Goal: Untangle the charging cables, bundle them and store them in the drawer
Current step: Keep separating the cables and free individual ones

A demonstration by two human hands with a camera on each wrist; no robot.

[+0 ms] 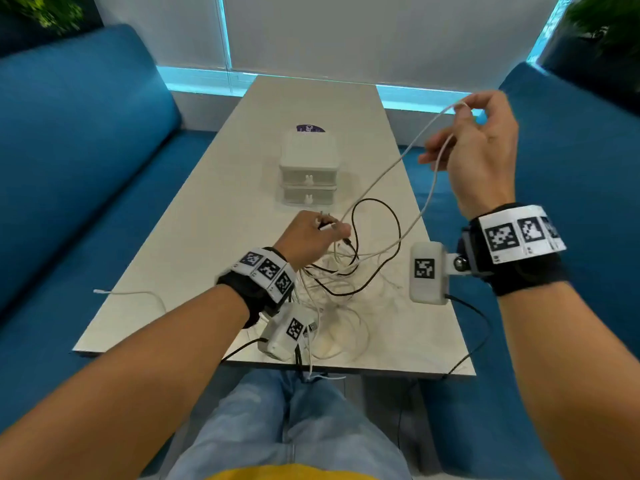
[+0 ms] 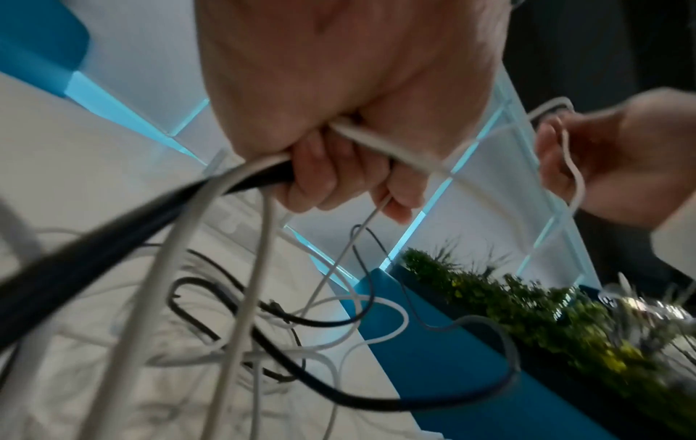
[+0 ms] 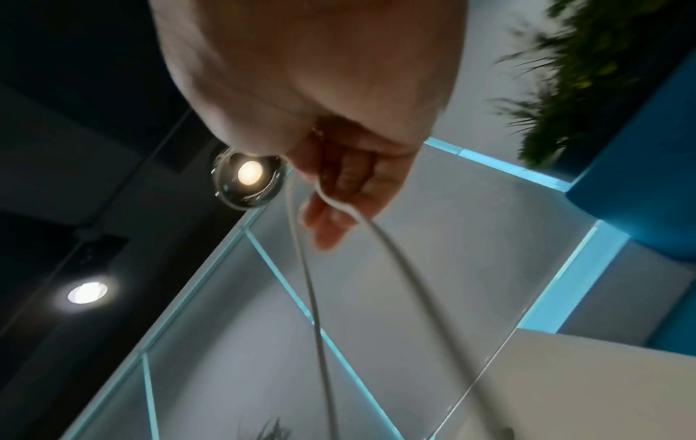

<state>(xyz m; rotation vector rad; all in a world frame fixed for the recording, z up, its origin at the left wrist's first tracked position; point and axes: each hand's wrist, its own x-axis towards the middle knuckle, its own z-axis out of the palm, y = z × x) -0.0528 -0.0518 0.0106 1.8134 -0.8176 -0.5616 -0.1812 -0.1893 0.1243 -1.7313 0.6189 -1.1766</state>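
Observation:
A tangle of white and black charging cables [image 1: 341,285] lies on the near half of the pale table [image 1: 214,209]. My left hand [image 1: 311,237] grips several cable ends just above the tangle; the left wrist view shows the fingers [image 2: 320,178] curled round white and black cables [image 2: 241,175]. My right hand [image 1: 474,140] is raised at the right and pinches a loop of one white cable [image 1: 391,168], which runs down to the left hand. In the right wrist view the same white cable [image 3: 339,208] hangs from its fingers [image 3: 327,226]. A small white two-drawer box [image 1: 308,168] stands mid-table, both drawers closed.
Blue sofas [image 1: 69,150] flank the table on both sides. One loose white cable end [image 1: 131,293] trails toward the table's near left edge. A dark round sticker [image 1: 310,128] lies behind the drawer box. Plants [image 1: 602,26] stand in the far corners.

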